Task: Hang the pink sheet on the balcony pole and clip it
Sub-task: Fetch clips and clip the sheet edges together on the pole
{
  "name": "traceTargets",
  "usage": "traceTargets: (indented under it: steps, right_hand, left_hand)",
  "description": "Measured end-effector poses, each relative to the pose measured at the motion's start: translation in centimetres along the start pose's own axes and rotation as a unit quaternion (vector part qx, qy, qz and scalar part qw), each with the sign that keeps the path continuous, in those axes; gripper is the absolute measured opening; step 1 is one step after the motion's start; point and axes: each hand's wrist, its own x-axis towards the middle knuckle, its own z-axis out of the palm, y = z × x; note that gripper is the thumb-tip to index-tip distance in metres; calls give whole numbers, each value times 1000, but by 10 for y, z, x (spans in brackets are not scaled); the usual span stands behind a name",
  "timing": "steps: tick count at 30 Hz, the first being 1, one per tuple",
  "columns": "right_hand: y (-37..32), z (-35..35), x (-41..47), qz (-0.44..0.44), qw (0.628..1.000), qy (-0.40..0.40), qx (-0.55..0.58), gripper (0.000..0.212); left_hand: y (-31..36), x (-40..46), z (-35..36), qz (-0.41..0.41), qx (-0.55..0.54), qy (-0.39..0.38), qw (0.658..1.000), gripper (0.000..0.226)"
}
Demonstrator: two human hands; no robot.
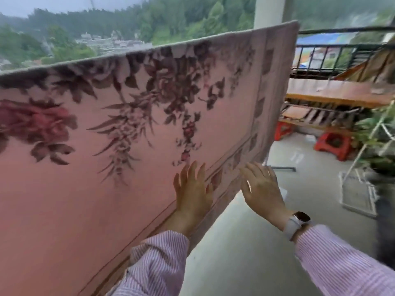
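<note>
1. The pink sheet [132, 159] already hung draped over the pole; no clip showed, so clipping looked undone.
2. The left hand [192, 189] lay flat on the cloth; the right hand [263, 189] spread beside its edge, gripping nothing.
3. The cloth looked thick, soft, floral-printed.

The pink sheet [132, 167], printed with dark leaves and red flowers and edged with a paler patterned border, hangs draped over the pole [342, 29], its top fold running straight
</note>
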Motion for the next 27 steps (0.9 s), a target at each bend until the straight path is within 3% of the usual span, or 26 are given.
traceTargets:
  steps: [6, 18, 23, 27]
  right_hand:
    - [166, 9, 46, 132, 989, 42, -49, 40]
    - [459, -4, 266, 240, 964, 50, -100, 44]
    - [605, -2, 325, 281, 952, 50, -111, 66]
    - [722, 6, 385, 287, 952, 28, -97, 65]
  left_hand:
    - [97, 135, 104, 126, -23, -27, 991, 49]
    - [303, 473, 265, 264, -46, -40, 963, 54]
    - [411, 574, 357, 298, -48, -62, 951, 51]
    - [491, 656, 430, 284, -67, -77, 953, 51]
